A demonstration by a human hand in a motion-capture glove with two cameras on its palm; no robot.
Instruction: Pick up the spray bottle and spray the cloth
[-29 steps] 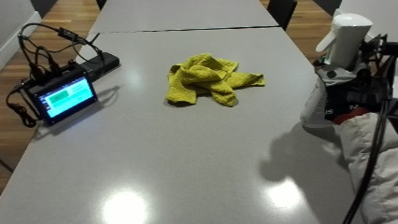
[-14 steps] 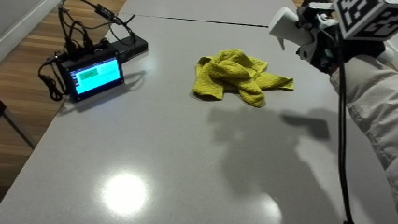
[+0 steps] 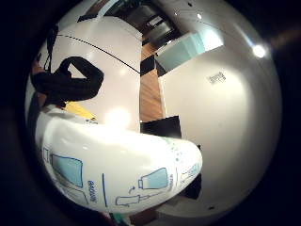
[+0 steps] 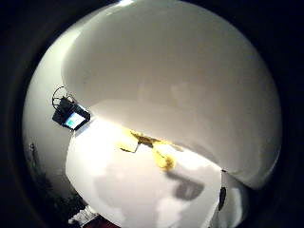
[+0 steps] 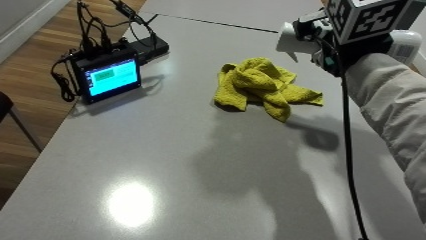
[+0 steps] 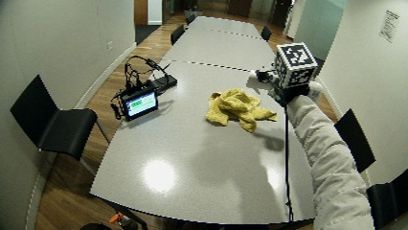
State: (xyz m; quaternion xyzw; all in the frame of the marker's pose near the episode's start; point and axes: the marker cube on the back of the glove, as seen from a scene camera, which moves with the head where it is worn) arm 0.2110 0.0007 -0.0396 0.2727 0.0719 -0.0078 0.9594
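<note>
Small lit monitor with tangled cables near the grey table edge; black chair beside.

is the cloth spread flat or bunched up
Bunched up: the yellow cloth lies crumpled in folds on the table, one corner trailing out toward the person's side.

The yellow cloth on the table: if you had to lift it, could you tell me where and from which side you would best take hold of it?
Probably pinch the raised bunched folds at the middle of the yellow cloth, coming straight down from above. It lies crumpled flat on the table, so the hump offers more to grasp than the thin trailing corner.
</note>
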